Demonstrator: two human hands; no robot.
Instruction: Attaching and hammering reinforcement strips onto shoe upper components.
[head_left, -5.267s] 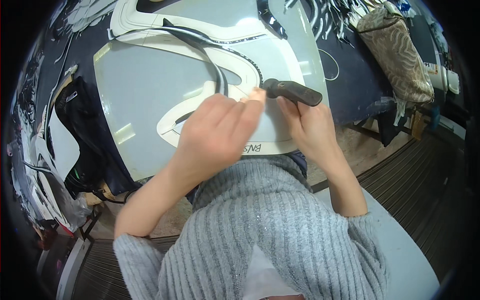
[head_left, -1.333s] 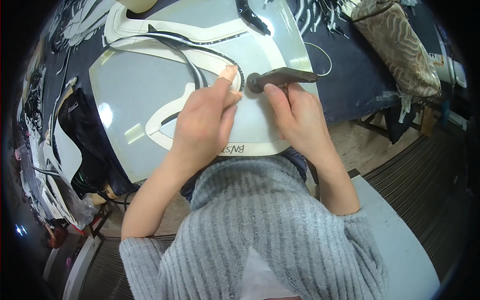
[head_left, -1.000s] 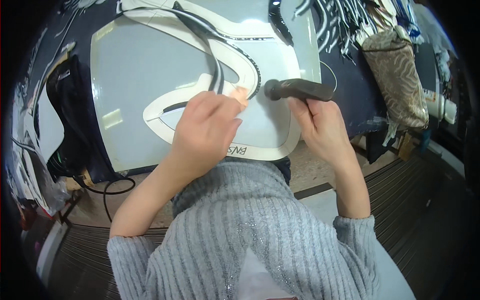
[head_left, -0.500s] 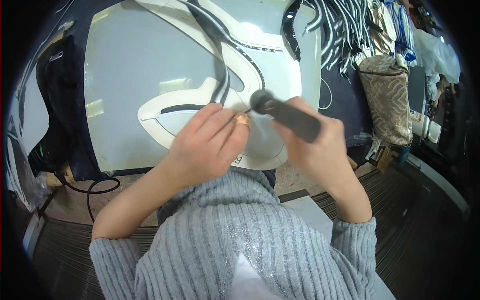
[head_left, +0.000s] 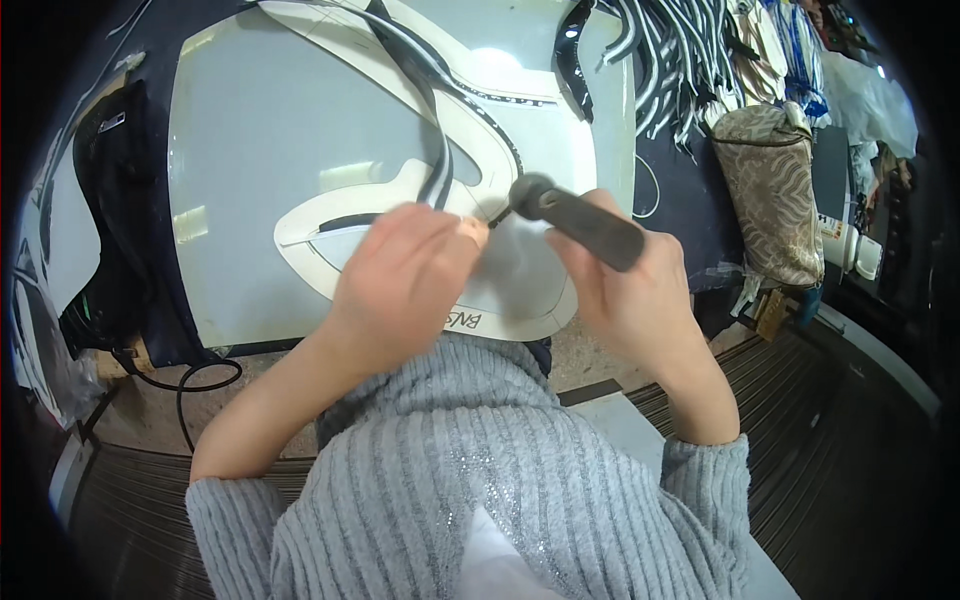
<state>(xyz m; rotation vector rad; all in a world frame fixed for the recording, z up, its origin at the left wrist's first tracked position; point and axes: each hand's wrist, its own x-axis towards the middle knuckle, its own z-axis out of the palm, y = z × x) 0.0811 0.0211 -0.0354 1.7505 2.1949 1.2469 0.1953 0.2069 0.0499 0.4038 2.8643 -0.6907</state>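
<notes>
My right hand (head_left: 645, 290) is wrapped round the dark handle of a small hammer (head_left: 590, 228). The hammer's round head is above the cream card pattern (head_left: 300, 222), just right of my left fingertips. My left hand (head_left: 400, 275) is closed, slightly blurred, pinching a black and grey strip (head_left: 440, 165) at the pattern's inner curved edge. From there the strip loops up and away over the pattern. Along the pattern's far curve runs a dark edging with white dots (head_left: 492, 122). My left fingers hide the strip's end. A tan wrap is on one left finger.
The pattern lies on a pale grey board (head_left: 250, 130). A curved black piece (head_left: 573, 60) rests at its far right. Beyond are a bundle of grey and black strips (head_left: 665, 70) and a patterned pouch (head_left: 765, 190). Black fabric (head_left: 110, 200) lies at the left.
The pattern has shifted slightly left, and more of its near edge shows. My left hand has moved a little left. The hammer head has moved slightly right; my grip on it is the same.
</notes>
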